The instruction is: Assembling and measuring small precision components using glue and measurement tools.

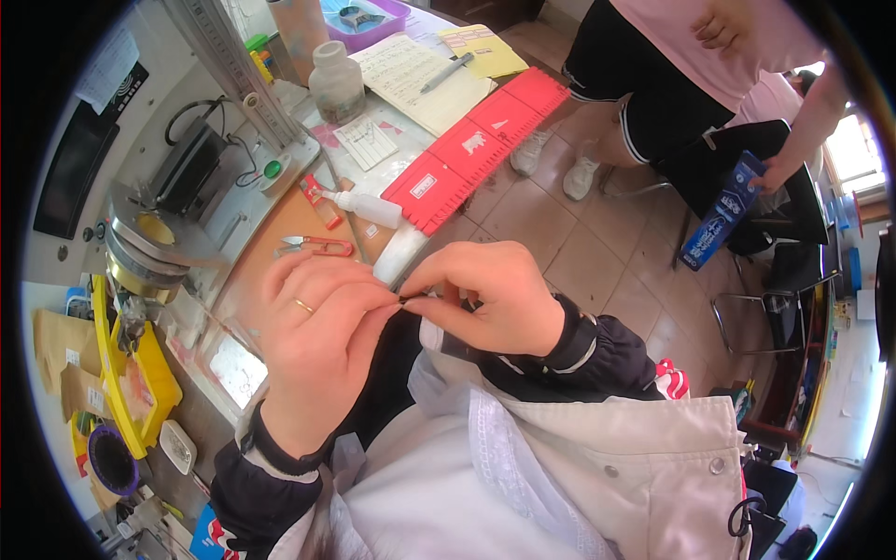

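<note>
My left hand (pixel 322 322), with a ring on one finger, and my right hand (pixel 495 294) meet in front of my body. Both pinch at the fingertips, thumbs against forefingers. A tiny dark thing shows where the fingertips come together; it is too small to name. Just beyond my left hand, a pair of snips (pixel 333 247) with red handles lies on the brown board (pixel 271 219). Past the fingertips lies a white squeeze bottle (pixel 369 207) on its side, close to a long red folded strip (pixel 476 140) along the table's edge.
An open notebook (pixel 406 79) with a grey pen (pixel 446 73) lies farther back, beside a glass jar (pixel 336 84). At left stands a machine with a round metal head (pixel 149 243), above a yellow bin (pixel 159 383). A person (pixel 681 65) stands at right holding a blue box (pixel 723 213).
</note>
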Motion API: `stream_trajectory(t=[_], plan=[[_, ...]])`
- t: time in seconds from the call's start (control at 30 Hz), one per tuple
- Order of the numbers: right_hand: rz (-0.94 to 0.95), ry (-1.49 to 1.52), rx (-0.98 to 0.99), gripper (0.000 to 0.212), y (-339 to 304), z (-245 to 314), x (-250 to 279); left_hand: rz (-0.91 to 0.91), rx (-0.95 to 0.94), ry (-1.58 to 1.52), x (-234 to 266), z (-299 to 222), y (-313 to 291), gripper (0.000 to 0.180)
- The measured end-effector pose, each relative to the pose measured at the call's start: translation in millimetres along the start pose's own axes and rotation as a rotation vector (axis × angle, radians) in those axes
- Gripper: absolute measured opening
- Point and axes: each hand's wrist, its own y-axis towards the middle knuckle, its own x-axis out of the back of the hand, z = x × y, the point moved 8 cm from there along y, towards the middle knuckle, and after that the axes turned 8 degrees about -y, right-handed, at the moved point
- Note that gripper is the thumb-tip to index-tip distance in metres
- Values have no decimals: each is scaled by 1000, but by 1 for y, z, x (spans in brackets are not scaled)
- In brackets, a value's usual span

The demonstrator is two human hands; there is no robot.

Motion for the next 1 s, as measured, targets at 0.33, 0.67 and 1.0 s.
stream_trajectory(t=[0.33, 0.67, 1.0], plan=[[-152, -151, 69, 15, -10, -26, 9, 93, 35, -101, -39, 18, 14, 29], [-784, 270, -420, 12, -34, -194, 98, 399, -20, 239, -109, 41, 30, 60], [-913, -69, -495, 16, -23, -283, 169, 489, 50, 238, -133, 73, 39, 68]])
